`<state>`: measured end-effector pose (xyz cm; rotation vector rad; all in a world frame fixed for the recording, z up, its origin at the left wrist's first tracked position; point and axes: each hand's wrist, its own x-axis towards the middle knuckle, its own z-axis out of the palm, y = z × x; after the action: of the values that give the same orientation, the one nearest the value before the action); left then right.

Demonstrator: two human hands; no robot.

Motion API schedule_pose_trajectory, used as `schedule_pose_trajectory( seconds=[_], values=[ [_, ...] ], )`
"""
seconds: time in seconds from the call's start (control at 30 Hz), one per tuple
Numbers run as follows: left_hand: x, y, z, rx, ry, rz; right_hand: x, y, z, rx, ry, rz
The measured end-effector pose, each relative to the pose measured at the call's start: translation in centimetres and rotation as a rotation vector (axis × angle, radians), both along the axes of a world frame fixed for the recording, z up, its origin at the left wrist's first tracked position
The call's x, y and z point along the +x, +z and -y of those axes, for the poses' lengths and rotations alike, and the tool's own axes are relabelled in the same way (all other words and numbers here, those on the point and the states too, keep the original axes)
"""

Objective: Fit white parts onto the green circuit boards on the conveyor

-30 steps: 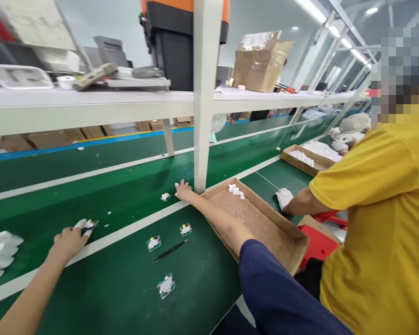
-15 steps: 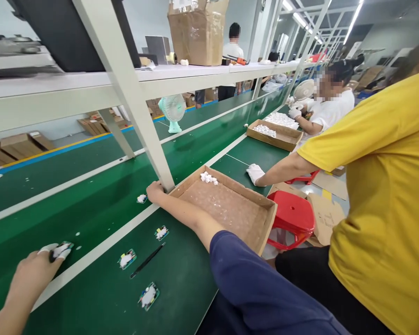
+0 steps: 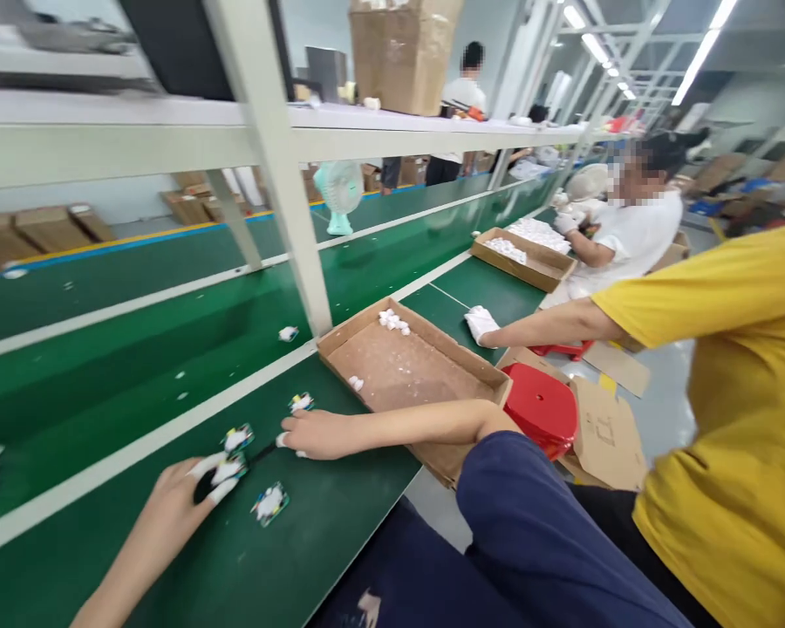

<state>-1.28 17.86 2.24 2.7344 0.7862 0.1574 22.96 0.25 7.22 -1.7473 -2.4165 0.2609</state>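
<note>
Green conveyor belt (image 3: 85, 419): left hand (image 3: 163, 515) clenched on white-padded circuit board (image 3: 226, 471), blur permitting. Right hand (image 3: 320, 433) at black tweezers (image 3: 262, 453); grip I can't tell. Board handling in hand, I judge; next calls for firm tweezer pinch.

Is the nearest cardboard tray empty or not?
Not empty: the cardboard tray holds a cluster of small white pieces by its far wall, plus one piece nearer the middle.

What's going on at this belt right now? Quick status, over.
Left hand on foam-topped board. Right hand at black tweezers. Right forearm across cardboard tray.
</note>
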Motion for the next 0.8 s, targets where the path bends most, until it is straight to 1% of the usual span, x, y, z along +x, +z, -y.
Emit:
schedule_pose_trajectory(
  seconds=[0.03,0.1,0.17,0.23,0.27,0.33,0.37,0.4,0.43,0.5,0.57,0.63,0.73,0.8],
  values=[
    [0.4,0.0,1.2,0.010,-0.039,0.001,-0.9,-1.0,0.9,0.009,0.021,0.056],
    [0.9,0.1,3.0,0.043,-0.048,0.009,-2.0,-2.2,2.3,0.039,0.028,0.174],
    [0.7,0.3,4.1,0.054,-0.023,0.033,-1.9,-2.2,3.2,0.072,0.029,0.226],
    [-0.4,0.5,4.9,0.069,0.024,0.064,-0.3,-1.1,3.9,0.092,-0.009,0.154],
    [-1.2,0.7,5.3,0.073,0.050,0.077,1.0,-0.4,4.3,0.109,-0.067,0.098],
    [-2.7,0.9,6.3,0.068,0.091,0.087,4.1,0.7,5.2,0.158,-0.264,-0.009],
    [-3.4,1.0,6.9,0.060,0.100,0.085,5.8,0.8,5.5,0.183,-0.389,-0.044],
    [-3.8,1.0,7.5,0.053,0.101,0.082,7.2,0.7,5.8,0.186,-0.474,-0.062],
    [-4.1,1.0,8.2,0.051,0.093,0.079,8.4,0.4,5.9,0.174,-0.520,-0.067],
    [-4.1,0.6,9.6,0.068,0.066,0.072,9.8,-0.9,5.9,0.127,-0.531,-0.058],
    [-3.5,-0.1,10.8,0.109,0.044,0.056,10.0,-2.1,5.5,0.088,-0.504,-0.036],
    [-2.7,-0.9,11.5,0.163,0.039,0.029,9.9,-2.9,4.9,0.072,-0.498,-0.007],
    [-1.3,-1.9,11.6,0.238,0.019,0.011,10.0,-3.3,4.1,0.062,-0.515,0.023],
    [-0.4,-2.1,11.3,0.268,-0.012,0.002,10.4,-3.3,3.9,0.059,-0.528,0.014]
  ],
)
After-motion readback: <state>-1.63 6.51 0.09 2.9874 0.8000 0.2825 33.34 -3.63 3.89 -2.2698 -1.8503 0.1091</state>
